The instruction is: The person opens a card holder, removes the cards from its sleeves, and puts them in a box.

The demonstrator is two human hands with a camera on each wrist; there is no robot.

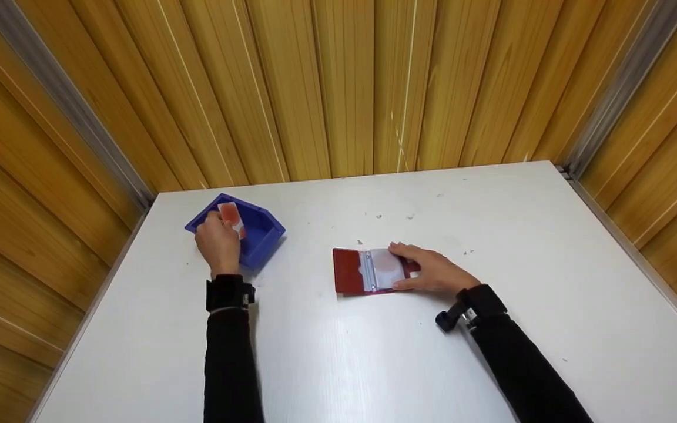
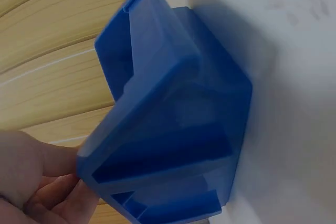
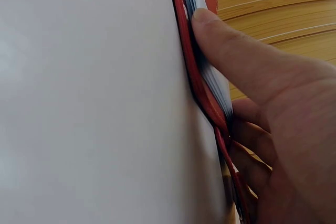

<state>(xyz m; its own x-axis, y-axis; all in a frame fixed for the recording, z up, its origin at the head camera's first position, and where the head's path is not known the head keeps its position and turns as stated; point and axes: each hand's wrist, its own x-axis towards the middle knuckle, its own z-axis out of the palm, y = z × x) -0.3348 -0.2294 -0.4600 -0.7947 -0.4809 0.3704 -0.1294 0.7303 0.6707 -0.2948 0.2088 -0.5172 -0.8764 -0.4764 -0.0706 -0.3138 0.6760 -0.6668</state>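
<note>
Over the blue plastic bin (image 1: 266,247) at the left of the table, my left hand (image 1: 219,241) pinches a white card with red patches (image 1: 230,215). In the left wrist view the fingers are beside the rim of the bin (image 2: 168,108), and the card is hidden there. A red card holder (image 1: 347,271) lies spread open near the table's middle, its clear plastic sleeves (image 1: 388,269) facing up. My right hand (image 1: 435,273) grips its right side, thumb at the near edge and fingers at the far edge. The right wrist view shows the thumb against the stacked sleeves (image 3: 215,85).
The white table (image 1: 327,358) backs onto a yellow wood-pattern wall (image 1: 344,88), with similar walls at both sides. Small grey marks (image 1: 379,216) dot the tabletop behind the card holder. Each wrist carries a black strapped camera.
</note>
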